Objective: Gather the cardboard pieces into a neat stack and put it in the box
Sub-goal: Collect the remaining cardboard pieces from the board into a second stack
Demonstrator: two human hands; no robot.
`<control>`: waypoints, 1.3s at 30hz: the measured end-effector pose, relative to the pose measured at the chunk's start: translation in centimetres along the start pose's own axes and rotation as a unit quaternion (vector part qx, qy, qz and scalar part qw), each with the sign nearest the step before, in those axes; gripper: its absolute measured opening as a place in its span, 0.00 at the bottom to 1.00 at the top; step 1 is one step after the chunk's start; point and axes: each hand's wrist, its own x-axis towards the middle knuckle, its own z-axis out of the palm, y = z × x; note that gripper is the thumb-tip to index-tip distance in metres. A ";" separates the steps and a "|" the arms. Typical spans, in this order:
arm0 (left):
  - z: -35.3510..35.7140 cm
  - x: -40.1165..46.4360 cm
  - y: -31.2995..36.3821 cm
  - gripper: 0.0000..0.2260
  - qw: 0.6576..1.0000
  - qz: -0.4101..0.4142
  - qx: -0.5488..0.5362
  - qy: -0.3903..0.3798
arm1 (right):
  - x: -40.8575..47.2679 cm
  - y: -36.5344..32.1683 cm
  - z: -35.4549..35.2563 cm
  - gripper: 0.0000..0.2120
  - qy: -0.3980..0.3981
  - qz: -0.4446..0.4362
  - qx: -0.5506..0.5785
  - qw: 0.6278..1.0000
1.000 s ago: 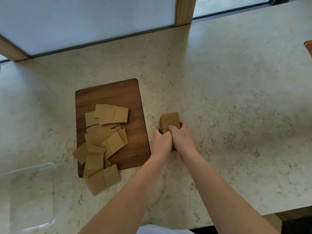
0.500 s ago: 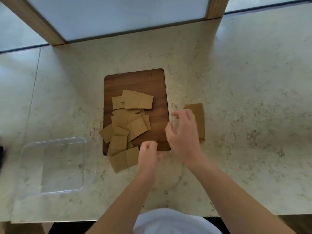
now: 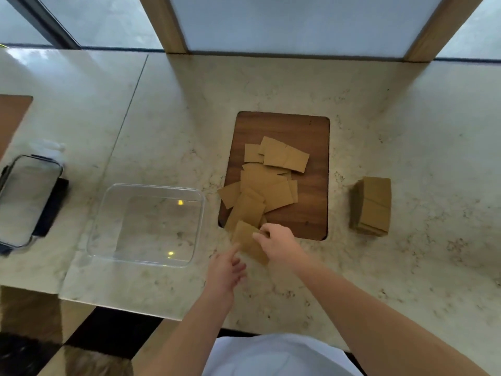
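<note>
Several loose cardboard pieces [image 3: 267, 183] lie scattered over a dark wooden board [image 3: 306, 131]. A gathered stack of cardboard [image 3: 371, 206] rests on the counter to the board's right, with no hand on it. My right hand [image 3: 279, 244] pinches a cardboard piece [image 3: 248, 241] at the board's near left corner. My left hand [image 3: 225, 270] is just below and to the left of that piece, its index finger stretched out beside the piece's left edge and holding nothing. The clear plastic box [image 3: 108, 202] sits to the left of the board.
The marble counter [image 3: 406, 118] runs back to a window with wooden posts. A second clear container [image 3: 24, 199] on a dark base stands at the far left. A brown surface [image 3: 10, 115] shows at the left edge. The counter's near edge drops off at lower left.
Both hands let go of the stack, which now lies on the counter to the right. They moved left to the loose pieces, and my right hand took hold of one. The view shifted left.
</note>
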 end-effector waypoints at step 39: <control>-1.3 1.7 0.8 0.21 0.930 -0.028 -0.281 -0.236 | -5.7 -3.9 -0.5 0.02 0.105 0.223 0.368 0.897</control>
